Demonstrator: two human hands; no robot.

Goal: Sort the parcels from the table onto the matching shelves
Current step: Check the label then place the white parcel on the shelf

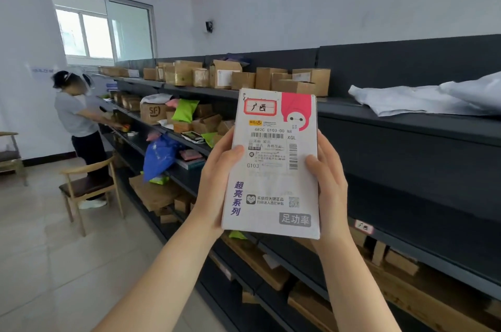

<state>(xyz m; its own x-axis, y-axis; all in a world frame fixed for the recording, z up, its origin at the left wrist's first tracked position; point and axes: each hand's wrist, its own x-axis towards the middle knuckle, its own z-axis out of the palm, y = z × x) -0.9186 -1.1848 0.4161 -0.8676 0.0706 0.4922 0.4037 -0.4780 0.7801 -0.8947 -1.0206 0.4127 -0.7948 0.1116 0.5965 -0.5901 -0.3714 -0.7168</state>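
Observation:
I hold a flat white box parcel (273, 185) upright in front of me with both hands. It has a pink corner print, a shipping label with barcodes and a red-framed handwritten tag at its top left. My left hand (217, 180) grips its left edge with the thumb on the front. My right hand (329, 182) grips the right edge the same way. Behind the parcel runs a dark multi-tier shelf unit (406, 125). A small red-framed tag (363, 226) sits on a shelf edge just right of my right wrist.
Cardboard boxes (244, 78) line the top shelf; white mailer bags (423, 100) lie at the right. Mixed parcels fill the shelves at left, with a blue bag (158, 157) hanging over. A person (78, 125) works at the far end, beside a wooden chair (89, 188).

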